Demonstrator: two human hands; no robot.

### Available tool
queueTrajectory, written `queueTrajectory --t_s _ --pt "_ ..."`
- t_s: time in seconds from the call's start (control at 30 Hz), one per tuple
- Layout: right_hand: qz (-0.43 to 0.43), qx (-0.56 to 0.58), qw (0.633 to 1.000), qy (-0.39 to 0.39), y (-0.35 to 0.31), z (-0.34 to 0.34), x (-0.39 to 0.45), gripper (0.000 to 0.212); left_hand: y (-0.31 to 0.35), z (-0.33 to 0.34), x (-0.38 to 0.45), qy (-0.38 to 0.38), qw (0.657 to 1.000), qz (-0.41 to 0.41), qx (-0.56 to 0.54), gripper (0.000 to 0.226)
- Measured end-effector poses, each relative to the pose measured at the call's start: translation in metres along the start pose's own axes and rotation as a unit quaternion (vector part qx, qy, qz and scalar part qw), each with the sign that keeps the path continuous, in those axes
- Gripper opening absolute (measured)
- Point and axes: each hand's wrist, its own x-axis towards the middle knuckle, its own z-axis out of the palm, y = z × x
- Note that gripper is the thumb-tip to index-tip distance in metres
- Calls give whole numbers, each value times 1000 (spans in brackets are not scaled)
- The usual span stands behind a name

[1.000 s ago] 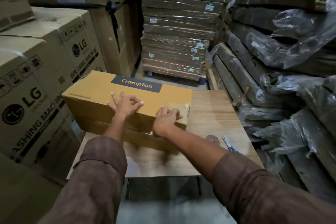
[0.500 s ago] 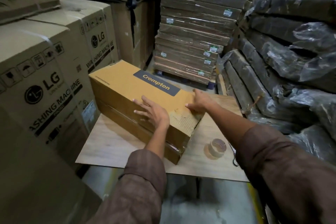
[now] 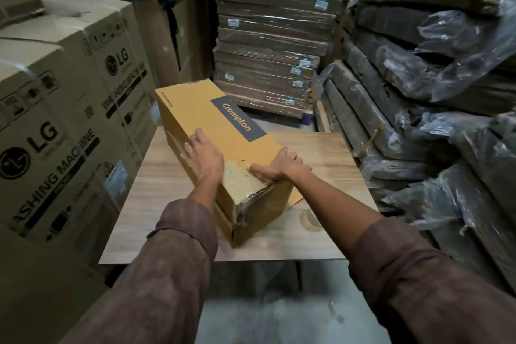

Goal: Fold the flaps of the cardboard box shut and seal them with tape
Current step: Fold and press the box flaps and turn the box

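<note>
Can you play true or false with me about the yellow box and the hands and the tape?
1. The Crompton box lies on a wooden table. True.
2. Both hands are on the box. True: the left hand lies flat on top, and the right hand is at its near right top edge.
3. The right hand holds the tape roll. False: the tape roll lies on the table beside the box.
4. The big boxes on the left say Crompton. False: those washing machine boxes say LG.
5. The box's near end is wide open. False: it is closed, with shiny tape on it.
</note>
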Motion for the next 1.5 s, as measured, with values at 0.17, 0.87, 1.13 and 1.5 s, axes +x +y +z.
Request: queueTrajectory --t_s 0.17,0.87,1.13,1.5 --pt "-152 -73 985 -39 2 9 -18 141 -1 3 2 9 999 20 29 27" --pt "-174 -104 979 -28 5 13 -19 154 -1 -1 -6 -12 998 10 62 30" --pt "-166 -81 983 -24 -2 22 -18 136 5 -1 -5 -38 992 21 115 30" --pt "-191 -83 975 -71 3 11 -16 160 2 -5 -11 -131 991 5 40 43"
